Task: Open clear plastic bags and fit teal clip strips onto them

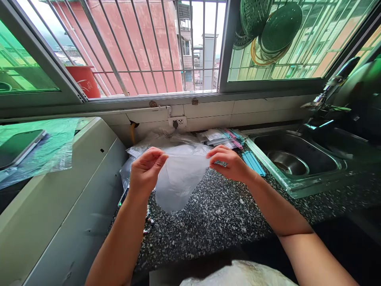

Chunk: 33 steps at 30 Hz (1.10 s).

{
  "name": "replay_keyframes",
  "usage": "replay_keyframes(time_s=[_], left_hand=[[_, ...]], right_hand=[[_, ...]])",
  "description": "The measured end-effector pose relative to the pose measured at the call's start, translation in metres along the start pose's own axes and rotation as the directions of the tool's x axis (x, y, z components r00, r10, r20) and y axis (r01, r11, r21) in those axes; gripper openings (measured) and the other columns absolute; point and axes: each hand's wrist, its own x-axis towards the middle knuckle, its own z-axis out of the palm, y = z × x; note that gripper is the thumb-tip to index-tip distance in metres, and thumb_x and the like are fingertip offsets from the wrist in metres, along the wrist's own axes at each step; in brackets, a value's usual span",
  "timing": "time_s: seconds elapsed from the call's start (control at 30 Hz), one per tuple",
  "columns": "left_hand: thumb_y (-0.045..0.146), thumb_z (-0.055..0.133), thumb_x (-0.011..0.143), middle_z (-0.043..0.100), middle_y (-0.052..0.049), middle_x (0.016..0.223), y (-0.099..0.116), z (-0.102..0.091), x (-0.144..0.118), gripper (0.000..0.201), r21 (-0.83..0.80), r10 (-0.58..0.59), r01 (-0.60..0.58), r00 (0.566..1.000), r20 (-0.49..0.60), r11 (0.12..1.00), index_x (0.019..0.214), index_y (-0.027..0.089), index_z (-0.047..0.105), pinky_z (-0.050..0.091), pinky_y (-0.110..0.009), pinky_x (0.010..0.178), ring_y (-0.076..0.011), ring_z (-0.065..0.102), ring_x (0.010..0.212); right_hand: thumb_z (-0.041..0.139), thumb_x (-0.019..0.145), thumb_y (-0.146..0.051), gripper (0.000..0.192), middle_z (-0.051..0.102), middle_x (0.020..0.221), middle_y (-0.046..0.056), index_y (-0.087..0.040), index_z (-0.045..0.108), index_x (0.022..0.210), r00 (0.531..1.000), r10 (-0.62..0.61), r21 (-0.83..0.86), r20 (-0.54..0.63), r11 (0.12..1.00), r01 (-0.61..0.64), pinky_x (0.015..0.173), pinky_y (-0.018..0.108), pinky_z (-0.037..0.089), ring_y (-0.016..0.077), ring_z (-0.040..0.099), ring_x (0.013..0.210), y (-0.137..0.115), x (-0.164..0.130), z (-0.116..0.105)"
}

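A translucent white plastic bag hangs between my two hands above the speckled dark countertop. My left hand pinches one upper corner of it between thumb and fingers. At the opposite upper corner, my right hand grips the edge with its fingertips, and the top edge is drawn nearly straight. Behind the bag lies a heap of clear plastic packaging. Several light-blue strips rest on the counter to the right of my right hand.
On the right is a sink with a metal bowl in it and a faucet. A white appliance borders the counter on the left, with a phone on top. Packets with pink and blue pieces lie near the wall socket.
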Motion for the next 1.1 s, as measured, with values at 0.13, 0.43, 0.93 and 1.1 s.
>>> replay_keyframes(time_s=[0.13, 0.43, 0.93, 1.1], left_hand=[[0.036, 0.071, 0.070, 0.055, 0.000, 0.067, -0.004, -0.003, 0.003, 0.018, 0.034, 0.017, -0.017, 1.000, -0.008, 0.999, 0.069, 0.019, 0.066, 0.040, -0.021, 0.056, -0.0103, 0.049, 0.062], [0.039, 0.072, 0.068, 0.055, 0.000, 0.066, -0.007, -0.002, 0.005, 0.022, 0.038, -0.017, 0.018, 0.999, -0.029, 0.999, 0.067, 0.018, 0.064, 0.039, -0.021, 0.055, -0.0101, 0.049, 0.061], [0.033, 0.064, 0.075, 0.057, 0.000, 0.075, -0.007, -0.004, 0.004, 0.014, 0.221, 0.047, -0.032, 0.997, -0.062, 0.975, 0.079, 0.019, 0.065, 0.043, -0.024, 0.064, -0.0123, 0.052, 0.067], [0.028, 0.066, 0.074, 0.056, -0.005, 0.093, 0.010, 0.009, -0.009, 0.027, 0.580, 0.410, -0.378, 0.908, 0.083, 0.721, 0.101, 0.024, 0.065, 0.040, -0.036, 0.086, -0.0204, 0.051, 0.090]], right_hand=[[0.057, 0.083, -0.016, 0.009, 0.065, 0.076, 0.002, -0.019, 0.057, 0.074, 0.997, 0.035, 0.062, -0.074, 0.998, -0.031, 0.073, 0.033, 0.049, 0.0144, 0.058, 0.076, 0.000, 0.000, 0.001], [0.059, 0.080, -0.020, 0.005, 0.061, 0.075, 0.000, -0.020, 0.058, 0.084, 0.939, 0.298, 0.187, -0.170, 0.946, -0.266, 0.072, 0.031, 0.049, 0.0126, 0.057, 0.072, -0.005, -0.002, 0.003], [0.056, 0.081, -0.018, 0.010, 0.059, 0.069, 0.001, -0.020, 0.057, 0.071, 0.952, 0.265, 0.098, -0.151, 0.963, -0.253, 0.068, 0.031, 0.046, 0.0145, 0.054, 0.070, -0.015, 0.001, -0.001], [0.053, 0.082, -0.015, 0.013, 0.058, 0.069, 0.001, -0.022, 0.056, 0.071, 0.979, 0.109, -0.092, -0.174, 0.988, -0.127, 0.068, 0.032, 0.045, 0.0154, 0.052, 0.069, -0.028, 0.002, -0.002]])
